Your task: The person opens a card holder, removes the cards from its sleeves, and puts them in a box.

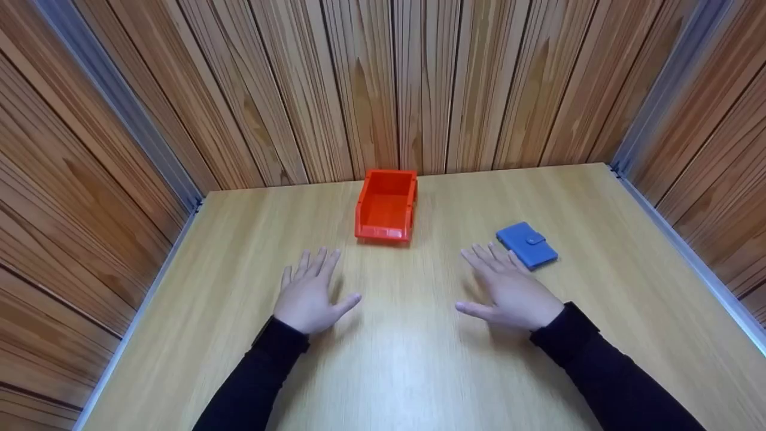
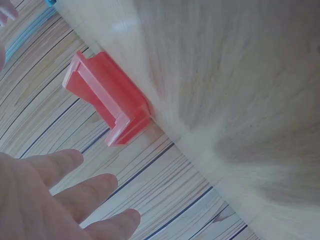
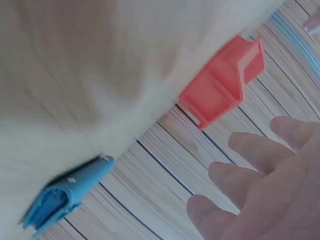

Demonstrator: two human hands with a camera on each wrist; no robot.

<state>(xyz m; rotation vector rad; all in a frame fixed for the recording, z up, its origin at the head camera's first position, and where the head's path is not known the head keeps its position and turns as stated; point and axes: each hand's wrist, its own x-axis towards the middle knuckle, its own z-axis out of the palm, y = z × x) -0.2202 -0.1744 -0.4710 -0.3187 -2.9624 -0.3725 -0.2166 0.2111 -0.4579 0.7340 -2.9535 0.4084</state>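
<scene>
Red bin [image 1: 385,209], one; blue clasped case [image 1: 525,245], one; two hands [image 1: 308,299] [image 1: 516,292], fingers [image 2: 95,192] spread.

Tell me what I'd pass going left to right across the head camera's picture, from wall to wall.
Left wooden wall → left hand's fingers → red bin → blue case → right wooden wall.

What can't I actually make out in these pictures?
- Grain of the tabletop: blurred, left wrist view.
- Inside of the blue case: hidden because it is fastened shut, head view.
- Underside of the red bin: hidden by the tabletop, head view.
- Rest of the right hand: cut off by the picture's edges, right wrist view.
</scene>
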